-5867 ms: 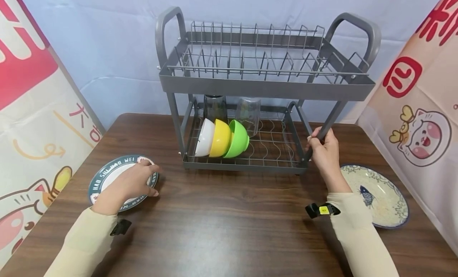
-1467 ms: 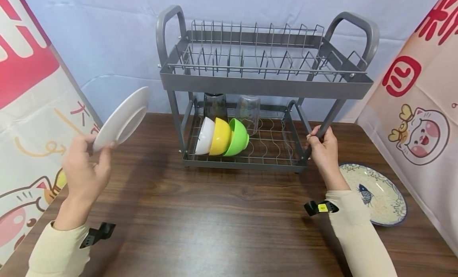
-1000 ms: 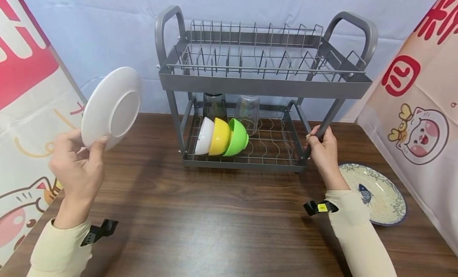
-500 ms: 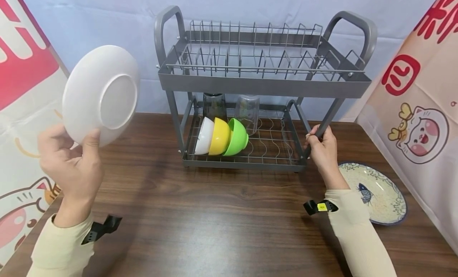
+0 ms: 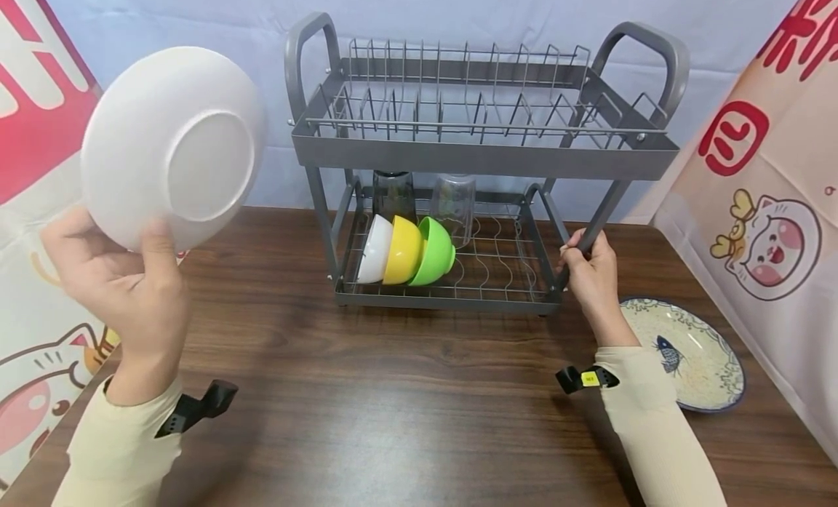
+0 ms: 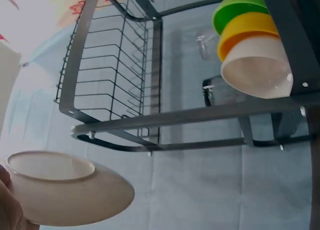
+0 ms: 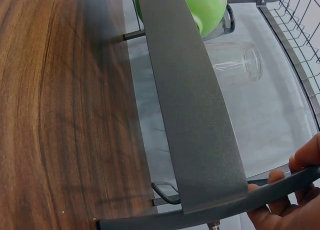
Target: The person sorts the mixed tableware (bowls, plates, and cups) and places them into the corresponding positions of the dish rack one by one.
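My left hand [image 5: 131,281] pinches the lower rim of a plate [image 5: 131,143], thumb on its white underside. Raised well over the table at the left, the plate stands tilted, its foot ring facing me. In the left wrist view the plate [image 6: 70,200] hangs beside the rack's upper tier. My right hand [image 5: 592,278] grips the front right leg of the grey two-tier dish rack [image 5: 484,158]. Fingers of that hand [image 7: 290,205] curl round the dark metal bar in the right wrist view.
On the lower tier lean a white bowl [image 5: 375,251], a yellow bowl [image 5: 402,252] and a green bowl [image 5: 435,252]. Behind them stand a dark glass [image 5: 393,194] and a clear glass [image 5: 453,209]. A fish-patterned plate [image 5: 703,354] lies right on the wooden table [image 5: 393,405].
My left hand has lifted the plate from the table, and over the last second has raised it further and turned its underside toward me. The right hand stays on the rack leg.
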`<state>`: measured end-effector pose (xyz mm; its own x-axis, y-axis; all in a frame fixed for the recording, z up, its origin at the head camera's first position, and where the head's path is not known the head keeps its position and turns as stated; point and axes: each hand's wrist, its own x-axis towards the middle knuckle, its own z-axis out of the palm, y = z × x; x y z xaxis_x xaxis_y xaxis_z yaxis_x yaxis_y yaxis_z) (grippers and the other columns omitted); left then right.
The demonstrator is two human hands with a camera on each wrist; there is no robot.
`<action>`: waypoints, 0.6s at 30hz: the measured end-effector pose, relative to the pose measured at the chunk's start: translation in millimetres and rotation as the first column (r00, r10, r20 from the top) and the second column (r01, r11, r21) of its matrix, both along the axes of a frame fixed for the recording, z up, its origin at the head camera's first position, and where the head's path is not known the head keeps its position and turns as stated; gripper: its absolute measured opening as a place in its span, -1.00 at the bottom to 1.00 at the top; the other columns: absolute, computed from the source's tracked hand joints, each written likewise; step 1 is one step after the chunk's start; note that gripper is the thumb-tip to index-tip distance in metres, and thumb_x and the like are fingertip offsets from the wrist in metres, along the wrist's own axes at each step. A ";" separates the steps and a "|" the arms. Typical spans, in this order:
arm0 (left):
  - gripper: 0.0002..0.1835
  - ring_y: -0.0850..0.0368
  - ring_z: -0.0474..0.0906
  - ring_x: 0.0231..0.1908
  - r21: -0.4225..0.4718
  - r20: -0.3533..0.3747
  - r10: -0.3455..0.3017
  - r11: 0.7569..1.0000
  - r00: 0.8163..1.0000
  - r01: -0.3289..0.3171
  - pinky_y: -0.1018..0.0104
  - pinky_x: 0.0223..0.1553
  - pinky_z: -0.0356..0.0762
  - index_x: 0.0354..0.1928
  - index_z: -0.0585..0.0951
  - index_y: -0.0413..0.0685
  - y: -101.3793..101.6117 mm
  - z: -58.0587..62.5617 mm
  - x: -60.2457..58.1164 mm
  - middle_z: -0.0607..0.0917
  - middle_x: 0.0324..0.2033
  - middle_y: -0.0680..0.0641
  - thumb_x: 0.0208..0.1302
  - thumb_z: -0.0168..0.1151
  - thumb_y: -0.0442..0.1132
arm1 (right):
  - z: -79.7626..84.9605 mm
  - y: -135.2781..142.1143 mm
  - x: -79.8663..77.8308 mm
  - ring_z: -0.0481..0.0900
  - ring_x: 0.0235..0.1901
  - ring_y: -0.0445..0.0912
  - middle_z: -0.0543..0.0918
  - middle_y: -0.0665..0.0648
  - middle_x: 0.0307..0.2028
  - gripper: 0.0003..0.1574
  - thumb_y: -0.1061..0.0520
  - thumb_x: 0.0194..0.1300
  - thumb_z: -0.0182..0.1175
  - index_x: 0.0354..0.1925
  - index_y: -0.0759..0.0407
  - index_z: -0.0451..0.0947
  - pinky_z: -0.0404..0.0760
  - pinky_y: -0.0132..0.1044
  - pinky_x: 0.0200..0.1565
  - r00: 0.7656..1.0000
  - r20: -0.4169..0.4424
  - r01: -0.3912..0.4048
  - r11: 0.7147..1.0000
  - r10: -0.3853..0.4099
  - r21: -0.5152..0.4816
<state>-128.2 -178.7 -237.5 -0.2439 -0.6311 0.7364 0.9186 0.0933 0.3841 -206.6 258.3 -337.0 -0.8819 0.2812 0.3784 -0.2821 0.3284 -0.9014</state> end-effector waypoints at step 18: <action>-0.71 -0.33 0.35 -0.05 0.066 -0.116 -0.087 0.993 0.989 0.095 0.00 0.01 0.37 -0.25 0.24 -0.46 31.8 29.4 -0.7 0.39 -0.17 -0.42 -0.08 0.01 -0.64 | 0.1 0.7 -0.7 0.48 -0.49 -0.01 0.44 0.21 -0.46 -0.90 0.37 0.27 -0.08 -0.27 0.22 0.33 0.53 -0.30 -0.42 1.000 0.011 -0.009 1.000 0.010 -0.019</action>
